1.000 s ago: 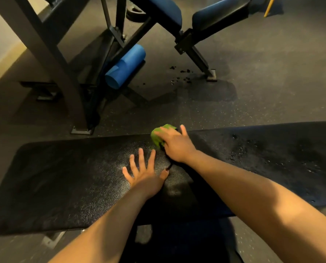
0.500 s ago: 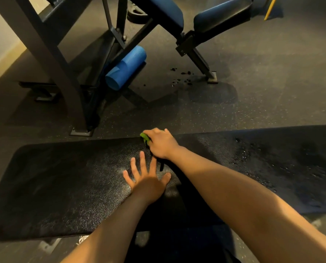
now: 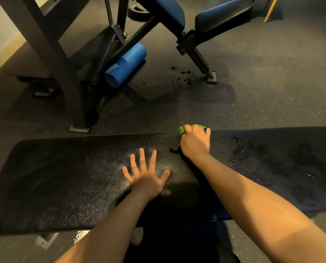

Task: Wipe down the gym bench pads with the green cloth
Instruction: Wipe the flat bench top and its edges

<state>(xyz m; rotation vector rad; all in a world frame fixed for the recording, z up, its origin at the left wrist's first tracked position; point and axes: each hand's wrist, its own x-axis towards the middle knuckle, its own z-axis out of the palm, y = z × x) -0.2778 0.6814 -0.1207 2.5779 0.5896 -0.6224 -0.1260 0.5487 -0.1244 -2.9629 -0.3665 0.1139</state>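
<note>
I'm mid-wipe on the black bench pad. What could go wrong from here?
The green cloth, gripped by the right hand, sits at the far edge of the bench pad and could slip off to the floor. Droplets on the pad's right part might get missed. The left hand lies flat on the pad; that patch may go unwiped.
</note>
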